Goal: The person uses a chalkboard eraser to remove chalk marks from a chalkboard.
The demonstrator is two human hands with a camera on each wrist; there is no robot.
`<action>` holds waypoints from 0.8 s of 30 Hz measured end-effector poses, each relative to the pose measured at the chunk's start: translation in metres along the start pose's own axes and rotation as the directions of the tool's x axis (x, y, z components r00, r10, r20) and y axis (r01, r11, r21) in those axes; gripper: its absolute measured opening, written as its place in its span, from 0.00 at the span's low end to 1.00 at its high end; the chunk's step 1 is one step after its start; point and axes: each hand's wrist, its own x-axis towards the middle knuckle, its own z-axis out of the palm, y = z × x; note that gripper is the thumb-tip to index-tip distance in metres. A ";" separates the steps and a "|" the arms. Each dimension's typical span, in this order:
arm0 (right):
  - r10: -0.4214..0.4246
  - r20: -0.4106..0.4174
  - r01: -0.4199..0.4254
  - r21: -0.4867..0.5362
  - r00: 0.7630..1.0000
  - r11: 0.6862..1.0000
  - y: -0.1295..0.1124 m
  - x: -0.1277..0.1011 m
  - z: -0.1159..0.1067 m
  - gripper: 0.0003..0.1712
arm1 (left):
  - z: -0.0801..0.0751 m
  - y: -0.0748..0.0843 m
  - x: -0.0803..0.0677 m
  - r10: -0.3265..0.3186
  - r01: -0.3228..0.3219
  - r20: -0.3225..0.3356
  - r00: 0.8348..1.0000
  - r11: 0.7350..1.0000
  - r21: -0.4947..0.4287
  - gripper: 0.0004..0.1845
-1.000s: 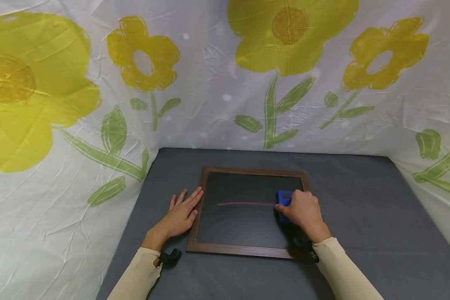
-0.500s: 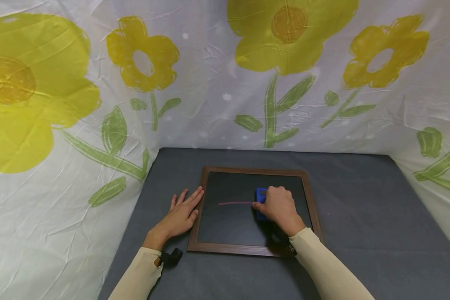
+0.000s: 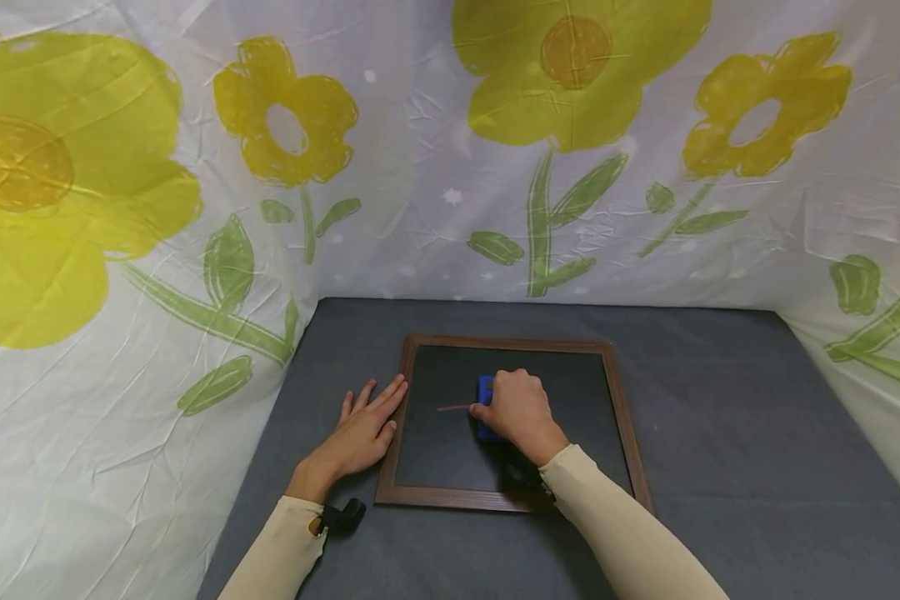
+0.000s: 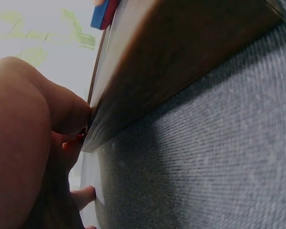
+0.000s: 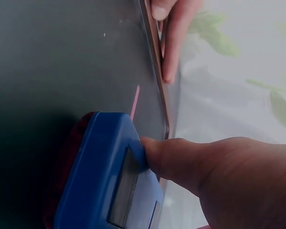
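A dark chalkboard [image 3: 570, 417] in a brown wooden frame [image 3: 450, 497] lies flat on the grey mat. My right hand [image 3: 517, 408] grips a blue eraser [image 3: 484, 392] and presses it on the board at the right end of a short pink chalk line [image 3: 453, 407]. In the right wrist view the blue eraser [image 5: 109, 176] has a red underside and the pink chalk line [image 5: 135, 101] runs toward the frame. My left hand [image 3: 363, 425] rests flat on the mat, its straight fingers against the frame's left edge [image 4: 148, 71].
The grey mat [image 3: 720, 433] covers the table. White cloth with yellow flowers [image 3: 285, 108] hangs close behind and on both sides. A small black wrist mount [image 3: 341, 515] sits by my left sleeve.
My right hand has slid the eraser leftward across the board, and the pink line has shrunk from a long stroke to a short stub. The left hand has stayed put.
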 end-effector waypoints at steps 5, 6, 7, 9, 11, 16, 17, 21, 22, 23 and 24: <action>-0.038 0.006 0.038 -0.037 0.999 0.999 -0.018 0.005 0.005 0.32 | -0.001 0.000 0.001 -0.002 0.002 0.004 1.000 1.000 0.005 0.37; -0.044 0.007 0.045 -0.046 0.999 0.998 -0.022 0.006 0.007 0.32 | -0.001 0.000 0.001 -0.002 0.002 0.005 1.000 1.000 0.007 0.36; -0.049 0.009 0.049 -0.055 0.999 0.997 -0.025 0.007 0.008 0.32 | -0.001 0.000 0.001 -0.002 0.002 0.006 1.000 1.000 0.009 0.36; -0.058 0.015 0.059 -0.072 0.998 0.996 -0.033 0.009 0.010 0.34 | 0.000 -0.001 0.001 -0.004 0.003 0.009 1.000 1.000 0.016 0.37; -0.067 0.016 0.068 -0.077 0.998 0.995 -0.039 0.011 0.012 0.35 | 0.000 -0.001 0.001 -0.008 0.008 0.014 1.000 1.000 0.022 0.36; -0.074 0.020 0.075 -0.065 0.997 0.995 -0.054 0.014 0.016 0.36 | 0.001 -0.001 0.001 -0.016 0.016 0.020 1.000 1.000 0.026 0.36; -0.077 0.020 0.078 -0.063 0.997 0.995 -0.057 0.015 0.017 0.36 | 0.001 -0.001 0.001 -0.016 0.015 0.020 1.000 1.000 0.026 0.36; -0.093 0.023 0.094 -0.060 0.995 0.994 -0.065 0.018 0.020 0.35 | 0.000 -0.001 0.001 -0.012 0.012 0.018 1.000 1.000 0.026 0.36; -0.097 0.024 0.098 -0.063 0.995 0.993 -0.067 0.018 0.020 0.35 | 0.000 -0.001 0.001 -0.013 0.012 0.019 1.000 1.000 0.028 0.36; -0.099 0.024 0.100 -0.065 0.995 0.993 -0.069 0.019 0.021 0.35 | 0.000 -0.001 0.001 -0.014 0.013 0.021 1.000 0.999 0.030 0.36; -0.100 0.023 0.101 -0.067 0.995 0.993 -0.071 0.019 0.021 0.35 | 0.000 -0.001 0.001 -0.016 0.015 0.022 1.000 0.999 0.032 0.36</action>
